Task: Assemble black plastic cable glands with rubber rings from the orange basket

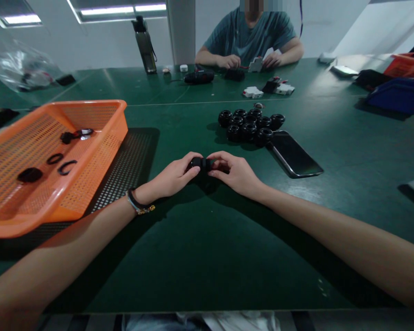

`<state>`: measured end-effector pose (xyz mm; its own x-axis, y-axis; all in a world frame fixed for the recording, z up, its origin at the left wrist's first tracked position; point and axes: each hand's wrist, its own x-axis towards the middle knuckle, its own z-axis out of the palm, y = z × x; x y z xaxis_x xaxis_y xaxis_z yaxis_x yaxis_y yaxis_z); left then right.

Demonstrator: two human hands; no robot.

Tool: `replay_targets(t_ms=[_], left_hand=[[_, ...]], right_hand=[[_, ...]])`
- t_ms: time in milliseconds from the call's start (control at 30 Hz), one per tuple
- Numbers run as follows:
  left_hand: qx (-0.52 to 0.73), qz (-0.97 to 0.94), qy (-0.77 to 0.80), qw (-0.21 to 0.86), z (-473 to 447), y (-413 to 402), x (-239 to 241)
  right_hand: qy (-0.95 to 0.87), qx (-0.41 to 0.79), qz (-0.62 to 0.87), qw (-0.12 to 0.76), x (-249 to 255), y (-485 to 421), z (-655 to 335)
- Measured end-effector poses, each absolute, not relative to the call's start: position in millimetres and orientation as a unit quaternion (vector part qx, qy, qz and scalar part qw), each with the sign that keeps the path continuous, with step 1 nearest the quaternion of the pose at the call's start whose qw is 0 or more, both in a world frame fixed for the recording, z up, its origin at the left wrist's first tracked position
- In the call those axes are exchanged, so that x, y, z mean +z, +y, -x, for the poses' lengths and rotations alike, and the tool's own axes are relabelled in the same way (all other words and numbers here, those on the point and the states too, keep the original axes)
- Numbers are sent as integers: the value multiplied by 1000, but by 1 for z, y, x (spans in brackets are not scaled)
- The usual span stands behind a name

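Observation:
My left hand (174, 177) and my right hand (232, 172) meet at the middle of the green table (200, 257). Both pinch one small black round part (200, 163) between their fingertips, just above the tabletop. Beyond the hands lies a cluster of several black ring-shaped parts (250, 124). A dark phone (294, 154) lies flat to the right of that cluster, close to my right hand.
An orange mesh basket (100, 138) at the left holds a few black rings and clips. A person in a teal shirt (250, 34) sits across the table handling small white and black parts. A dark bottle (145, 46) stands at the back; blue and orange bins (400, 94) sit far right.

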<state>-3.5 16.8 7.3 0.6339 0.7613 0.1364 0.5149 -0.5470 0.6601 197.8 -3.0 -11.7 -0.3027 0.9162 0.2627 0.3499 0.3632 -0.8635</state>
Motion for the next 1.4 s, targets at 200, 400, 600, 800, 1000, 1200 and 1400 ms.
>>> replay_targets(t_ms=[200,400,600,800,1000,1200,1400], left_hand=[[206,-855,374,294,3,16,8],[207,-854,378,293,3,16,8],[206,-854,377,294,3,16,7],[211,-852,379,293,3,17,7],[207,-856,368,298,3,17,8],[210,-855,368,298,3,16,8],[213,-855,367,299,4,17,6]], right_hand=[[-723,354,446,392,-12,-3,-198],[-733,344,453,374,-11,-2,-198],[-734,346,453,371,-10,-2,-199],[-731,349,455,370,-10,-2,-199],[-727,347,465,367,-11,-2,-198],[-731,346,462,365,-11,-2,-198],[-739,324,460,371,-11,-2,-200]])
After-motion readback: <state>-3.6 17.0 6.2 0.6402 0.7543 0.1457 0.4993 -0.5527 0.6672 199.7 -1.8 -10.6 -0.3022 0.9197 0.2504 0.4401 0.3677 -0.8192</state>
